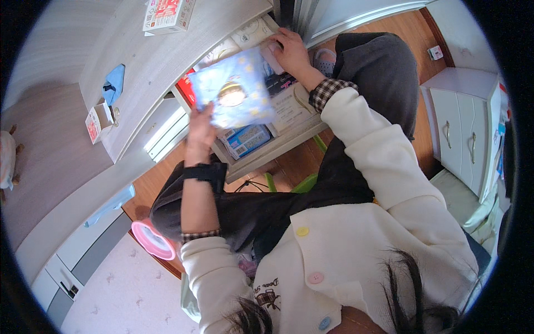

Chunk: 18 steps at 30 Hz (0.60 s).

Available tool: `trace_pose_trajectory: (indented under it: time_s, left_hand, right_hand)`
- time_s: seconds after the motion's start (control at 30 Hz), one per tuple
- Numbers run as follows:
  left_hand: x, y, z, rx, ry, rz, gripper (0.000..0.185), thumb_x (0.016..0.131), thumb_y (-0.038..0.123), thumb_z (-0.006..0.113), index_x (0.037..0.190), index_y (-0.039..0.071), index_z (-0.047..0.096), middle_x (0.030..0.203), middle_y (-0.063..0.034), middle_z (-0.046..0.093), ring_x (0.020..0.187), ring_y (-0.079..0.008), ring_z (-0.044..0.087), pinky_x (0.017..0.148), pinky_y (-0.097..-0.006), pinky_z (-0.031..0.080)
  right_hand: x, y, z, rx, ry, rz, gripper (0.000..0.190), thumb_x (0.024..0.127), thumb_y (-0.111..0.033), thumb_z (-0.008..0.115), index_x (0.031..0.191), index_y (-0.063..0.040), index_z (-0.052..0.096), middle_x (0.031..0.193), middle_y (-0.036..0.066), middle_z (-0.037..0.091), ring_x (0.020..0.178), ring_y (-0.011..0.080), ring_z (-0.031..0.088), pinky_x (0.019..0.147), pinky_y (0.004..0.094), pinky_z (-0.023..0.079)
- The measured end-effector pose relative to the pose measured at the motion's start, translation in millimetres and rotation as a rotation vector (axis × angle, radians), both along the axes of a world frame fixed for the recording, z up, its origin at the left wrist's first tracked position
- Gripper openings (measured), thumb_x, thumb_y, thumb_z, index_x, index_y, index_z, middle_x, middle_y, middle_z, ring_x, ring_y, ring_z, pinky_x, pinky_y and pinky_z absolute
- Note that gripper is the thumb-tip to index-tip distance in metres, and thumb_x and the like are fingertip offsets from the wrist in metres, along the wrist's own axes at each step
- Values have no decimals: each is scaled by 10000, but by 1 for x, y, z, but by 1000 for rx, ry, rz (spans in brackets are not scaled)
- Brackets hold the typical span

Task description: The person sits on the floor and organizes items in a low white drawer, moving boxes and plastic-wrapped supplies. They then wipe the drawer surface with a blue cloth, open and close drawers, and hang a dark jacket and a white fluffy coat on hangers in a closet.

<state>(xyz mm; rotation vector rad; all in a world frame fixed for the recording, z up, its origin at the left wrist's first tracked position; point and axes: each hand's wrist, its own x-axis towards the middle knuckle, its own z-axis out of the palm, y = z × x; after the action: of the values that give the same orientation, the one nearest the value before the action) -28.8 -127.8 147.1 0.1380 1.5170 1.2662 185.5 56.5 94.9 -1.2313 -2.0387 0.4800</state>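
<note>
My left hand (201,129) grips the near left corner of a light blue pouch (246,98) printed with a cartoon face and yellow marks. The pouch is blurred and hangs over an open drawer (267,151), hiding part of its contents. At the drawer's far right corner, my right hand (292,52) has its fingers around a small pale pinkish packet (272,59). Under and beside the pouch lie a white printed packet (293,109), a dark packet (280,85), a blue packet (249,141) and a red item (186,87). More pale packets (251,33) lie at the back.
On the desktop (142,62) are a white and red box (167,16), a blue cloth item (113,84) and a small opened carton (99,122). A pink basin-like item (153,240) is on the floor at left. A white cabinet (459,125) stands at right. My knees flank the drawer.
</note>
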Motion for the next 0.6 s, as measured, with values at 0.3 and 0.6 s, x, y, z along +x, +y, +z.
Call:
trace_pose_trajectory:
  time_s: [0.3,0.6]
  left_hand:
    - [102,44,-82,-62,440,162,348,877,88,488,1148,-75,343,1086,-218,511,969,-291,520,850,-344,403]
    - [111,37,-21,-20,1415,-251,438,816,120,578,1196,-7,400,1192,-228,435,1100,-382,424,936,-466,325]
  right_hand:
    - [10,-24,37,8,47,153,243,674,-57,592,915,-93,605,972,109,552,945,312,514,822,397,442]
    - [21,-50,21,-323,-487,550,285,692,-116,642,968,-167,593,998,83,551,988,294,532,790,395,465]
